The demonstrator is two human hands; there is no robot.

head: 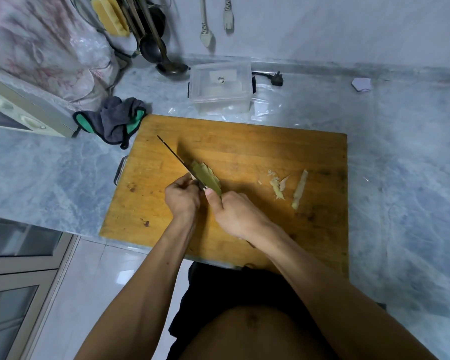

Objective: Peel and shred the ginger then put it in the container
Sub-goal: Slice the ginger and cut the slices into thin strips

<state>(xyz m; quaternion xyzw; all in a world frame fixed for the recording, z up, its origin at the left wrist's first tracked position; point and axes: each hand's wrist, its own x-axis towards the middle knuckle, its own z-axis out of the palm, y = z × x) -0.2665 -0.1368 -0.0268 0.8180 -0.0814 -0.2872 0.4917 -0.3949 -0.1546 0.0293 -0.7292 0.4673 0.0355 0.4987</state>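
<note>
1. A wooden board [244, 157] lies on the marble worktop [400, 165], its near edge over the worktop's front.
2. The left hand [183, 197] is curled round the handle of a knife [173, 154]; the blade runs up and to the left over the board, seen edge-on as a thin dark line.
3. The right hand [234, 214] pinches the near end of the ginger [207, 176], thumb on top; the ginger lies on the board just right of the blade and touching it, fanned into thin slices.
4. Peelings [278, 187] and a longer strip [300, 189] lie on the board well to the right of the hands.
5. A clear plastic container [220, 87] stands on the worktop just behind the board's far edge.
6. A grey and green cloth [115, 120] sits at the board's far left corner.
7. Ladles [164, 58] hang against the wall behind.
</note>
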